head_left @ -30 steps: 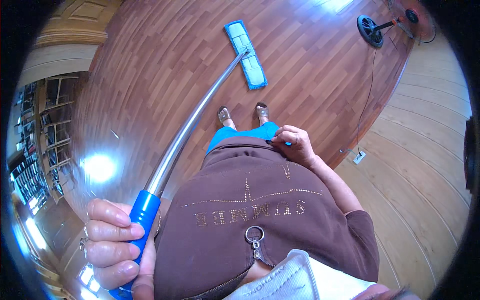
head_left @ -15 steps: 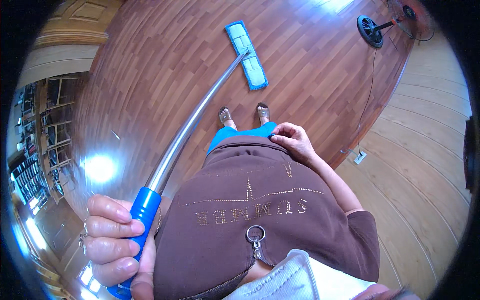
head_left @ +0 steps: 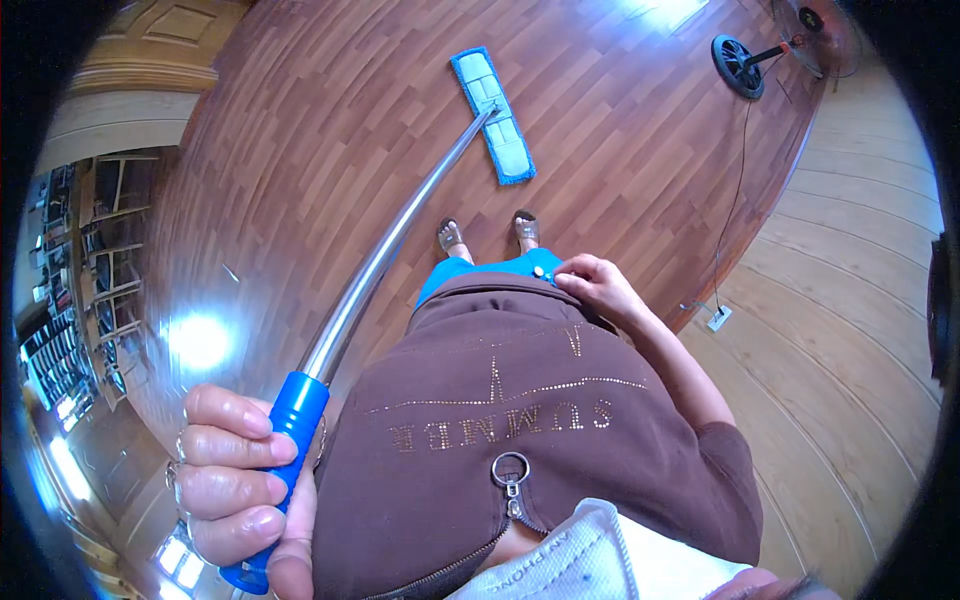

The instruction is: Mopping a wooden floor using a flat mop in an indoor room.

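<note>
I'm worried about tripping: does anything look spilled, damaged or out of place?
Nothing looks spilled or damaged. The cord from the fan to the wall socket trails over the floor, a possible tripping risk. A pale mark at left is too small to identify.

On my feed, gold-studded letters [head_left: 530, 420] cross the brown top [head_left: 590, 480], and small print [head_left: 552, 562] marks the white face mask [head_left: 660, 560]

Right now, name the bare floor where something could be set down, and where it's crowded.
Bare wooden floor lies between the mop head and the fan, and between the mop head and the panelled wood at upper left. It is tighter around the sandalled feet, mop pole and cord.
</note>
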Available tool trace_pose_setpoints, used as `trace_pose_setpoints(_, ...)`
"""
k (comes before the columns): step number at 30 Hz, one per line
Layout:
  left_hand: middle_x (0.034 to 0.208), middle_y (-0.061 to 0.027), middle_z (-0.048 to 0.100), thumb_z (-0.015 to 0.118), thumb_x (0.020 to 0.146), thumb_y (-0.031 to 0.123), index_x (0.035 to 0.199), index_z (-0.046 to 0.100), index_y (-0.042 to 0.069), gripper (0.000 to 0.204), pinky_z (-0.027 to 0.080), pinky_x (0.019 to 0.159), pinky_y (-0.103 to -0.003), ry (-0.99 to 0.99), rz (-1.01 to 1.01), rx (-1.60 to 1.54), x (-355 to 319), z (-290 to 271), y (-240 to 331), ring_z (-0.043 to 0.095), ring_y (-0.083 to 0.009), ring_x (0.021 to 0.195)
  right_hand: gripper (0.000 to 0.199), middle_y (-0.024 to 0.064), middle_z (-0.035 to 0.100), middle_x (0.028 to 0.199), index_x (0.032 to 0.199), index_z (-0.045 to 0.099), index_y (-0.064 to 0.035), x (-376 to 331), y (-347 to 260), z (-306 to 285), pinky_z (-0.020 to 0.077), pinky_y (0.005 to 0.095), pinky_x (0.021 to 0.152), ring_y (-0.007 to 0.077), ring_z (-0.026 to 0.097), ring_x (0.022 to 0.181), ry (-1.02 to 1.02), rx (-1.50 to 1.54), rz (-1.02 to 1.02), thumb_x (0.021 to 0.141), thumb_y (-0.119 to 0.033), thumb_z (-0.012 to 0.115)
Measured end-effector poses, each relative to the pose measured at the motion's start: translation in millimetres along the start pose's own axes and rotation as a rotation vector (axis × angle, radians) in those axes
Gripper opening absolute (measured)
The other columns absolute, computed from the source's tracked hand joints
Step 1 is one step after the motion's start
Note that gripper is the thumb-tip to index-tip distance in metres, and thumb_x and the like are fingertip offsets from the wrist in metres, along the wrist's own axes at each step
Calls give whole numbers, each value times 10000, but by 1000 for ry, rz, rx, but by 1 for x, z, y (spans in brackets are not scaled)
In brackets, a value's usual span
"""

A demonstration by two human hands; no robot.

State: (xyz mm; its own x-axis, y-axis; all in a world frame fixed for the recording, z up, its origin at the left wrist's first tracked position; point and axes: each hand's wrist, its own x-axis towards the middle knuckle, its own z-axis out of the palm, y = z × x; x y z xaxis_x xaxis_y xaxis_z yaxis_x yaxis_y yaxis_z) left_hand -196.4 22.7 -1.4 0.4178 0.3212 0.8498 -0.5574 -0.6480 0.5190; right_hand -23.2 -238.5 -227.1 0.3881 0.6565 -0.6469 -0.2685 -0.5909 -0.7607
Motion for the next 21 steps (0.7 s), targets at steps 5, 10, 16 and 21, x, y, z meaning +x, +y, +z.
trace_pose_setpoints(5, 674, 43, 410, 507, 871, 568, 812, 539, 156, 417, 336, 664, -336, -3, -2, 40, 1, -3, 3, 417, -126, 582, 244, -9, 580, 832, 938, 591, -28, -36, -22, -19, 450, 237, 712, 72, 532, 810, -147, -20, 102, 839, -215, 712)
trace_pose_setpoints(10, 680, 47, 417, 508, 869, 569, 818, 538, 159, 414, 339, 670, -338, -34, 6, 18, 2, -5, 1, 413, -118, 582, 197, -51, 520, 778, 917, 516, -46, -14, -11, 5, 440, 259, 660, 70, 505, 747, -84, 391, -34, 863, -156, 671)
trace_pose_setpoints(16, 683, 44, 415, 507, 869, 578, 822, 535, 160, 422, 342, 674, -333, -10, 9, 28, 4, 1, 2, 409, -114, 577, 260, 186, 620, 832, 907, 545, 5, 89, 20, 26, 470, 364, 717, 247, 595, 790, 122, -119, -211, 866, -235, 634)
trace_pose_setpoints(21, 675, 44, 400, 515, 861, 589, 810, 536, 154, 439, 338, 667, -339, -19, -12, 21, -2, 2, 4, 406, -121, 574, 309, 193, 630, 817, 837, 607, -1, 76, 124, -26, 478, 401, 714, 291, 620, 782, 191, -347, 72, 845, -307, 645)
